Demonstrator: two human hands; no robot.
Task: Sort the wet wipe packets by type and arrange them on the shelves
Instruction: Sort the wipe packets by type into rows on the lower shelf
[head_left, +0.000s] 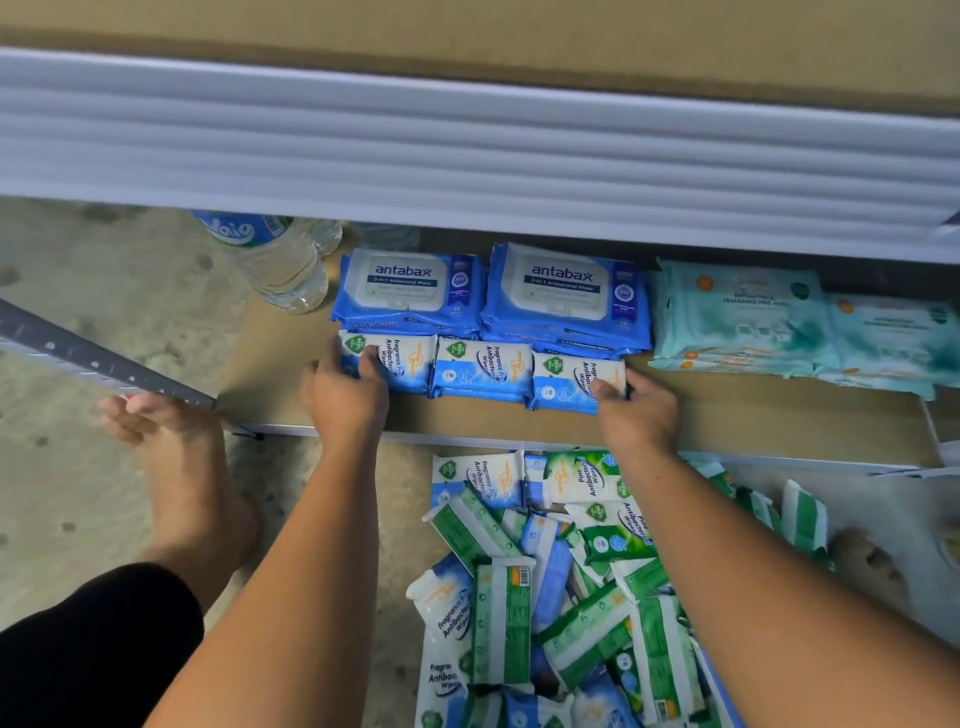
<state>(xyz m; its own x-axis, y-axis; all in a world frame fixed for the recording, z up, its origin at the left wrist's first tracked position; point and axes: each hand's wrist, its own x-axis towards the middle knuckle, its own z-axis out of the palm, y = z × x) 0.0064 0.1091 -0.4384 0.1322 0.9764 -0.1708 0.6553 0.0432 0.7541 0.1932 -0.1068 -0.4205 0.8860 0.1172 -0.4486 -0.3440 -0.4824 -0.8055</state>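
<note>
On the low brown shelf (727, 415) lies a row of three small blue-and-white fragrance-free wipe stacks (480, 371). My left hand (345, 395) grips the left end stack (400, 364), fingers curled over its top. My right hand (636, 410) grips the right end stack (563, 382) at its right side. Behind the row sit two stacks of blue antabax packs (488, 291). Pale teal wipe packs (800, 322) lie to the right on the same shelf. On the floor in front lies a loose heap of green and blue wipe packets (566, 592).
Clear water bottles (275, 254) stand at the shelf's left back corner. A white shelf edge (467, 145) overhangs the low shelf from above. A grey metal upright (104, 358) slants at the left. A bare foot (176, 467) rests on the concrete floor.
</note>
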